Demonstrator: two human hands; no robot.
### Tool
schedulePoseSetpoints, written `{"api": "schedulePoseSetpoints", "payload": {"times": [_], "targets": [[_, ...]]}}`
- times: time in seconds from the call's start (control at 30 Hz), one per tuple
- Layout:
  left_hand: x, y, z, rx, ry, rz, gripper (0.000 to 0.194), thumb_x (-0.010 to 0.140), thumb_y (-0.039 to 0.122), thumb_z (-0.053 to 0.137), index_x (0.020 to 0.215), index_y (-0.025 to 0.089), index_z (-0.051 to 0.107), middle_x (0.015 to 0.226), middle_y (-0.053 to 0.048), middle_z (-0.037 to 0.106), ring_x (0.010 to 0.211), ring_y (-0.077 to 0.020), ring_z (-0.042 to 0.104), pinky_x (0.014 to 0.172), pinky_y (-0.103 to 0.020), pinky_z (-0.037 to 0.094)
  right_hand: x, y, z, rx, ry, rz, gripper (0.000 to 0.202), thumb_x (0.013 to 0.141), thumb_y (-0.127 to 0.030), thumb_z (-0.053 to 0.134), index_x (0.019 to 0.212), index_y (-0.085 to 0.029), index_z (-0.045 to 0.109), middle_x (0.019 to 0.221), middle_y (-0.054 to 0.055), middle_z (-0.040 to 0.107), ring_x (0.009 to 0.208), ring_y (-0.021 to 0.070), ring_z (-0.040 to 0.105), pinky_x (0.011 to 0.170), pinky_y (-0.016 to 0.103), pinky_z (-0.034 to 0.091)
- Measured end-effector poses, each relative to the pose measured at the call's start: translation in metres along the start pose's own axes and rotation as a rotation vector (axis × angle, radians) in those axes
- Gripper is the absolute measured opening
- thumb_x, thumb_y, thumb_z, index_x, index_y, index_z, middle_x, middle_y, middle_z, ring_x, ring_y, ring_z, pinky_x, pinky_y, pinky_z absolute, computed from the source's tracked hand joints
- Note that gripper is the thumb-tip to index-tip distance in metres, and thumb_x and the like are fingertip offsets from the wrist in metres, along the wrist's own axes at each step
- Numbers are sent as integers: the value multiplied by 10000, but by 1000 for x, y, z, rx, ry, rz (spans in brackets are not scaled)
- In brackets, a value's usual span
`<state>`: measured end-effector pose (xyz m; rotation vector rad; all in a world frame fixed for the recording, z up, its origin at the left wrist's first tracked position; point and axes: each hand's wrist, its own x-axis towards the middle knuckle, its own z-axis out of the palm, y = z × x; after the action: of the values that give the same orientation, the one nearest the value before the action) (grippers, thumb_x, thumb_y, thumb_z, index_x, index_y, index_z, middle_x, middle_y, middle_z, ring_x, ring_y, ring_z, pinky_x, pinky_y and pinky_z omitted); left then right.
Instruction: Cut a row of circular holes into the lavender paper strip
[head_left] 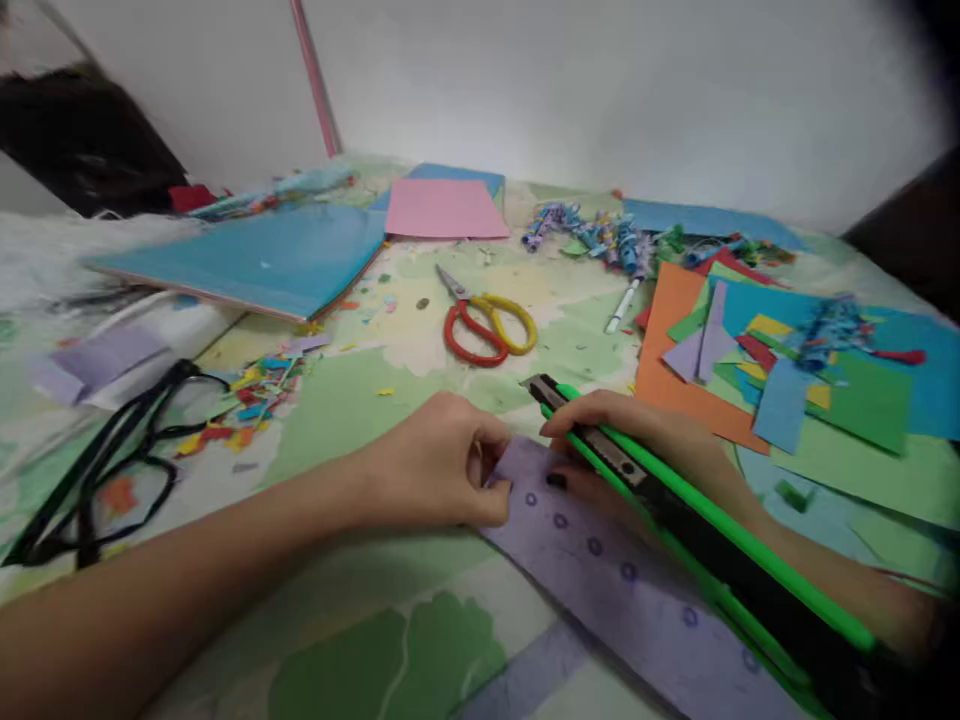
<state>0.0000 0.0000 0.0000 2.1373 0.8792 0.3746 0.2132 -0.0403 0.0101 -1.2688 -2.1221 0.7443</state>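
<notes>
Left hand (457, 460) pinches the far end of a circle-marked purple paper strip (592, 590) over the surface (360, 410); right hand (675, 440) grips a green-and-black utility knife (697, 540). Likely positioning the strip; next move calls for fingers clear of blade.

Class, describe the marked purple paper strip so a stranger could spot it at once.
On the green-patterned tablecloth, find the left hand and, beside it, the right hand holding a utility knife. The purple paper strip runs from the left hand toward the picture's lower right, partly beneath the knife. Unlike the purple scraps elsewhere, it carries a row of small dark rings.
</notes>
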Motion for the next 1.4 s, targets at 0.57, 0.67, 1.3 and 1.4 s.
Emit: {"api": "schedulePoseSetpoints", "payload": {"times": [0.57, 0.67, 1.3, 1.4], "targets": [[-2, 8, -5, -400, 62, -218, 126, 675, 215, 469, 708, 167, 581, 459, 42, 530, 401, -124, 549, 386, -194, 403, 10, 4, 3, -19, 135, -101, 204, 762, -183, 651, 951, -219, 582, 840, -13, 657, 684, 103, 625, 589, 180, 484], [0, 5, -9, -614, 0, -269, 193, 728, 244, 402, 745, 169, 579, 477, 12, 590, 414, -156, 592, 405, -243, 481, 11, 2, 0, -14, 163, -110, 200, 751, -152, 650, 931, -201, 579, 802, -13, 642, 661, 92, 612, 586, 176, 474], [5, -20, -18, -1055, -489, -285, 87, 854, 211, 599, 880, 130, 617, 649, -21, 683, 518, -148, 675, 385, -143, 494, 12, -3, -1, 68, 112, -113, 189, 754, -150, 665, 921, -175, 582, 806, -4, 637, 673, 88, 608, 583, 181, 465], [5, -21, -18, -1045, -557, -302, 113, 835, 230, 635, 869, 124, 626, 655, -32, 694, 513, -157, 676, 372, -145, 492, 11, -3, 0, 103, 60, -116, 173, 754, -162, 663, 908, -186, 586, 802, -7, 633, 669, 92, 601, 575, 188, 462]]}}
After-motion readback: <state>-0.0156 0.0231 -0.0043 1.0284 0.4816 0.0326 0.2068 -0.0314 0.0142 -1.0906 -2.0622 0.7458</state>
